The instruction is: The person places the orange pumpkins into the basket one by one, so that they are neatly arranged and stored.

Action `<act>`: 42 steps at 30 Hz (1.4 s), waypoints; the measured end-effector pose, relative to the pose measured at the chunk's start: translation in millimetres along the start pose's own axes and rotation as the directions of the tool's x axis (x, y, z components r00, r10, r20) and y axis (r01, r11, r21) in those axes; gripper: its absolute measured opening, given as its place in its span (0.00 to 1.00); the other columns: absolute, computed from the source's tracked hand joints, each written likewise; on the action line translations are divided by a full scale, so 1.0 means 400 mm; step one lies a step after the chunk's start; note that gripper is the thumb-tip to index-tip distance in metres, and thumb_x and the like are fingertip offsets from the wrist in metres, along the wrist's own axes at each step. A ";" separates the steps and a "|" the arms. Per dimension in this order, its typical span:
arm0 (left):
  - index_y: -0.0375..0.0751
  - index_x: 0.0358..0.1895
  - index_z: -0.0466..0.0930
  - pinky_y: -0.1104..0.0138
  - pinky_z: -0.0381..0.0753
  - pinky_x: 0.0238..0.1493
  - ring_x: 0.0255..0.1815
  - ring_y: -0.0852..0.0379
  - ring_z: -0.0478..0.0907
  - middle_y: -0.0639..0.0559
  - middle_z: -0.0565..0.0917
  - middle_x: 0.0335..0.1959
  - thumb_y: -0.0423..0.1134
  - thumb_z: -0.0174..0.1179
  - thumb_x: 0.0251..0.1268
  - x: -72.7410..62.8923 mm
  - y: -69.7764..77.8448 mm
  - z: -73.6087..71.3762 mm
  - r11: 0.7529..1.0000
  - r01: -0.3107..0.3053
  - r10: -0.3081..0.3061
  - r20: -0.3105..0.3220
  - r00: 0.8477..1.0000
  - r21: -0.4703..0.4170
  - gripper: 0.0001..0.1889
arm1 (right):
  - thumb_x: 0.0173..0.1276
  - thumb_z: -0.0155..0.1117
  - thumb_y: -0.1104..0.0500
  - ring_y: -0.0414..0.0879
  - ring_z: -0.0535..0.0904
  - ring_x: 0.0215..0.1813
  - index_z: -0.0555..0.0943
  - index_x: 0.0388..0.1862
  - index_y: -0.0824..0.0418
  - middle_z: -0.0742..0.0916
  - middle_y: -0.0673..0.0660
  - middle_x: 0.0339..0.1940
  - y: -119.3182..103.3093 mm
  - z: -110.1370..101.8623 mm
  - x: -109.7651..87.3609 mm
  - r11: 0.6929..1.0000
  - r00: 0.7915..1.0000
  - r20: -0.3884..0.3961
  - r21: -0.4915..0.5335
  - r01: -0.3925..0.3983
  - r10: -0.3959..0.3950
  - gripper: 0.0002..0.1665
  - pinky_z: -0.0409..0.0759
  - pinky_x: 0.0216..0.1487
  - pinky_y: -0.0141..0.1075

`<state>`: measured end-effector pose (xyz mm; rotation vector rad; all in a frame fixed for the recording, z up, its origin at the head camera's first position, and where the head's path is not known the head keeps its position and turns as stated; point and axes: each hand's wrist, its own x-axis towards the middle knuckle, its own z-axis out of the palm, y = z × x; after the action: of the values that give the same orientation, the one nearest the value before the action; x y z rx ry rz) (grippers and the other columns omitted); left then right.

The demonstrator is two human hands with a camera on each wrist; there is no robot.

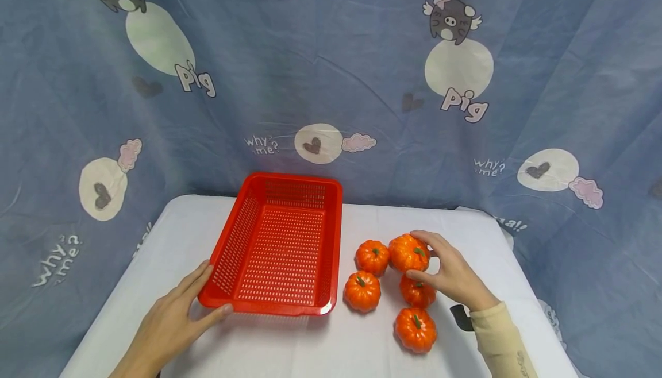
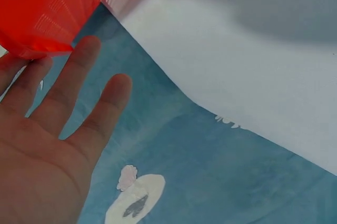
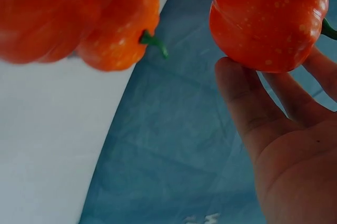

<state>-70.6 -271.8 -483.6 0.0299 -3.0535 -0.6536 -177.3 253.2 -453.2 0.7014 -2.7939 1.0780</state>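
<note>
A red plastic basket (image 1: 284, 309) with perforated walls stands on the white table, its inside bare. My left hand (image 1: 168, 320) rests at its near left corner, fingers along the left rim and thumb by the front rim. In the left wrist view those fingers (image 2: 84, 58) are nearly straight, tips at the basket's rim (image 2: 39, 50). My right hand (image 1: 452, 272) holds an orange pumpkin (image 1: 408, 253) with a green stem between thumb and fingers. The right wrist view shows its fingertips against the held pumpkin's (image 3: 268, 23) side.
Several more small pumpkins sit right of the basket: one back (image 1: 372, 257), one nearer it (image 1: 362, 291), one partly under my right hand (image 1: 418, 292), one in front (image 1: 416, 330). A blue printed curtain (image 1: 331, 79) hangs behind the white table (image 1: 372, 349).
</note>
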 end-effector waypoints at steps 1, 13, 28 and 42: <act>0.41 0.80 0.58 0.28 0.67 0.58 0.69 0.29 0.67 0.39 0.62 0.78 0.80 0.58 0.53 0.000 -0.002 0.001 1.000 -0.003 0.003 -0.003 1.000 -0.005 0.59 | 0.56 0.82 0.47 0.49 0.76 0.63 0.71 0.73 0.55 0.78 0.52 0.69 -0.003 0.004 0.004 1.000 1.000 0.002 0.002 0.010 -0.010 0.48 0.82 0.58 0.51; 0.43 0.80 0.58 0.29 0.68 0.58 0.69 0.30 0.68 0.41 0.62 0.79 0.78 0.59 0.54 -0.001 -0.005 0.006 1.000 -0.019 0.018 -0.035 0.999 -0.017 0.57 | 0.57 0.82 0.49 0.47 0.75 0.66 0.72 0.73 0.53 0.77 0.49 0.70 -0.055 0.043 0.045 0.992 0.993 -0.012 0.054 0.116 -0.115 0.46 0.79 0.62 0.48; 0.43 0.80 0.57 0.28 0.67 0.58 0.70 0.30 0.66 0.41 0.62 0.79 0.78 0.60 0.53 -0.002 -0.009 0.005 0.999 -0.018 0.016 -0.032 0.999 -0.039 0.58 | 0.58 0.80 0.45 0.44 0.72 0.69 0.70 0.74 0.49 0.74 0.45 0.72 -0.133 0.120 0.093 0.981 0.984 0.064 0.111 0.156 -0.164 0.47 0.76 0.66 0.49; 0.43 0.80 0.58 0.29 0.68 0.57 0.70 0.30 0.67 0.41 0.62 0.79 0.79 0.59 0.52 -0.001 -0.012 0.014 0.999 -0.011 0.009 -0.044 0.999 -0.048 0.59 | 0.57 0.81 0.45 0.40 0.70 0.70 0.70 0.75 0.48 0.73 0.42 0.72 -0.213 0.201 0.135 0.962 0.964 0.110 0.155 0.225 -0.243 0.48 0.75 0.68 0.44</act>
<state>-70.4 -273.7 -490.7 0.0271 -2.9930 -0.7161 -180.4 124.1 -448.9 1.1241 -2.6636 1.2309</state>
